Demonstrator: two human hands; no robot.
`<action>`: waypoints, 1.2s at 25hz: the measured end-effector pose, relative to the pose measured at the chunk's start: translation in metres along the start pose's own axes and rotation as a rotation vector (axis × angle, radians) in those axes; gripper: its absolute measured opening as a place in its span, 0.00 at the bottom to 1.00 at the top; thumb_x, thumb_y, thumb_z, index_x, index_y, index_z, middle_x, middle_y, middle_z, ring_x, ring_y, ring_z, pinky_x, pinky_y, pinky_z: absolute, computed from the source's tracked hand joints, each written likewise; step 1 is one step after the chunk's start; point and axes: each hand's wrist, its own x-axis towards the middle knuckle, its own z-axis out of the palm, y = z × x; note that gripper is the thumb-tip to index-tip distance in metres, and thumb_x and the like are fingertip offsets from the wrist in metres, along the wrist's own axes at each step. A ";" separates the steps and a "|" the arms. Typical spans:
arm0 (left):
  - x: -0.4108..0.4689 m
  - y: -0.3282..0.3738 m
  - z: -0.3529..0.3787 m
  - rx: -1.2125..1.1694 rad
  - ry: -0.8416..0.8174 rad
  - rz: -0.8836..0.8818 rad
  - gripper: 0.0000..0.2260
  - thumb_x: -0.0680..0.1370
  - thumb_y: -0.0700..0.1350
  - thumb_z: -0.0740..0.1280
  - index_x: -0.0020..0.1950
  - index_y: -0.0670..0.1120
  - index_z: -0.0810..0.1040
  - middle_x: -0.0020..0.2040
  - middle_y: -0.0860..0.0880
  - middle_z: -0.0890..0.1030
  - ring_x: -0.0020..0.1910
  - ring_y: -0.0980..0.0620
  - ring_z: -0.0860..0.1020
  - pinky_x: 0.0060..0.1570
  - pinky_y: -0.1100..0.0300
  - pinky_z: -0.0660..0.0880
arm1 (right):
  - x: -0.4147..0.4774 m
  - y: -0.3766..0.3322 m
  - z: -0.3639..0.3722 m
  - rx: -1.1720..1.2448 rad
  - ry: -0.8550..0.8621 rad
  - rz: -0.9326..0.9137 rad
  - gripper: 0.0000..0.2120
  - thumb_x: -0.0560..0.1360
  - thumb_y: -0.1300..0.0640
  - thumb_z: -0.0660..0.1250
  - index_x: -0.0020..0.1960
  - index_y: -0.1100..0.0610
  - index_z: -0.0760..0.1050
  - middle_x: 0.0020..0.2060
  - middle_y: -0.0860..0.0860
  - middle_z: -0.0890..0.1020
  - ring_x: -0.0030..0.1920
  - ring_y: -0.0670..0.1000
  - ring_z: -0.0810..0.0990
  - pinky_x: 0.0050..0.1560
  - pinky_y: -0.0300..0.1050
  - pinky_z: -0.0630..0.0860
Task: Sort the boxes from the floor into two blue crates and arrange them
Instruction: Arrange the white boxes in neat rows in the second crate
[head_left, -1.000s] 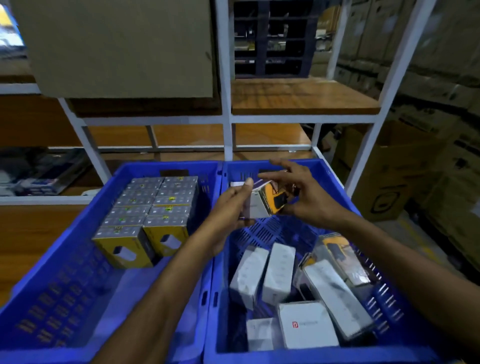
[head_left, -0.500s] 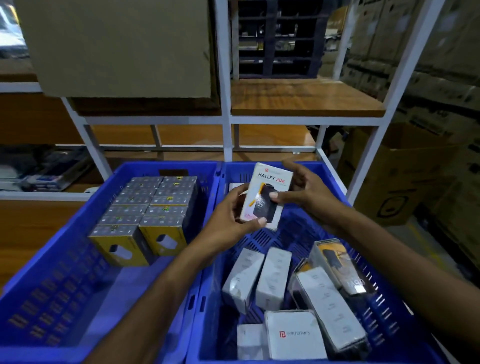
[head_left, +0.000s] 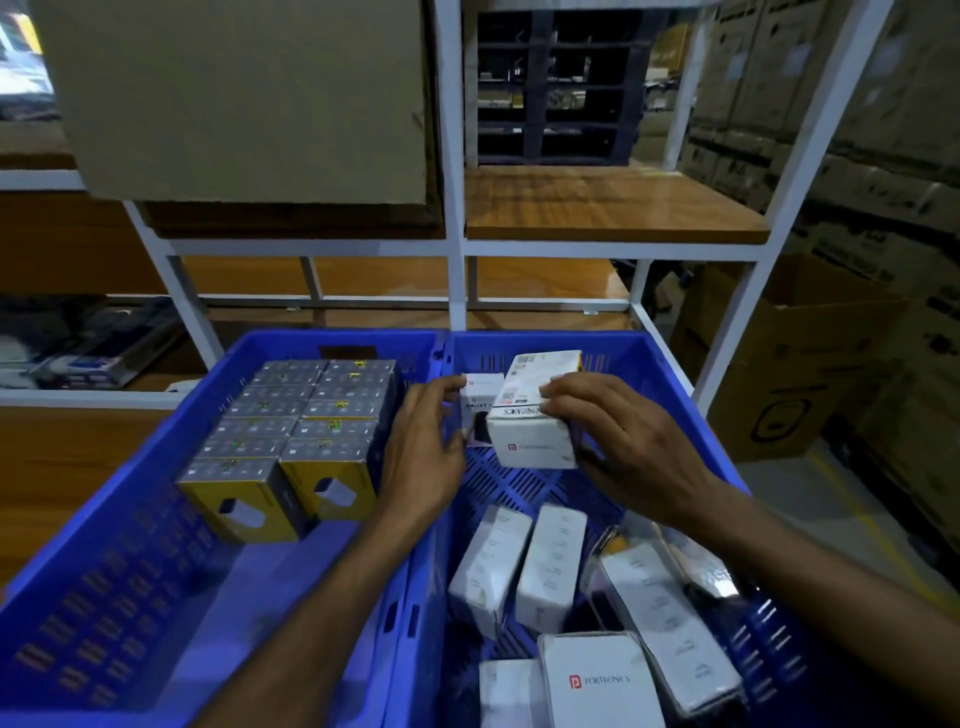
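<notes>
Two blue crates stand side by side. The left crate (head_left: 78, 545) holds a neat block of yellow and grey boxes (head_left: 291, 431) at its far end. In the right crate (head_left: 670, 374), my right hand (head_left: 623, 441) grips a white box (head_left: 535, 447) near the far wall. Beside it stands a second white box (head_left: 480, 395) against the far left corner, and my left hand (head_left: 421, 447) touches it with curved fingers. Several white boxes (head_left: 519, 566) lie loose at the crate's near end.
A white metal rack with wooden shelves (head_left: 608, 202) rises right behind the crates, with a large cardboard box (head_left: 244, 98) on its upper left shelf. An open carton (head_left: 795, 358) stands on the floor to the right, before stacked cartons.
The white box held up between both hands has been turned and lowered toward the far end of the right crate. My left hand has shifted to the box beside it.
</notes>
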 end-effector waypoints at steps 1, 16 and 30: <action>0.000 -0.002 0.000 0.008 0.006 0.006 0.24 0.76 0.34 0.72 0.68 0.51 0.74 0.60 0.54 0.74 0.59 0.54 0.75 0.55 0.58 0.74 | -0.002 0.000 0.001 -0.018 -0.003 0.024 0.20 0.77 0.57 0.69 0.67 0.58 0.70 0.65 0.58 0.80 0.66 0.58 0.77 0.64 0.49 0.78; -0.003 0.002 0.004 0.122 -0.155 0.045 0.11 0.79 0.38 0.70 0.58 0.50 0.80 0.54 0.54 0.80 0.49 0.58 0.77 0.54 0.61 0.75 | 0.014 0.082 0.114 0.153 -0.542 1.083 0.35 0.67 0.61 0.81 0.67 0.57 0.66 0.61 0.59 0.80 0.61 0.63 0.79 0.55 0.60 0.80; 0.000 0.007 0.005 0.242 -0.212 0.037 0.05 0.80 0.48 0.70 0.55 0.55 0.79 0.49 0.58 0.81 0.52 0.55 0.79 0.57 0.49 0.75 | 0.011 0.102 0.143 0.150 -0.585 1.230 0.20 0.68 0.54 0.81 0.55 0.63 0.80 0.53 0.61 0.84 0.57 0.61 0.83 0.53 0.53 0.80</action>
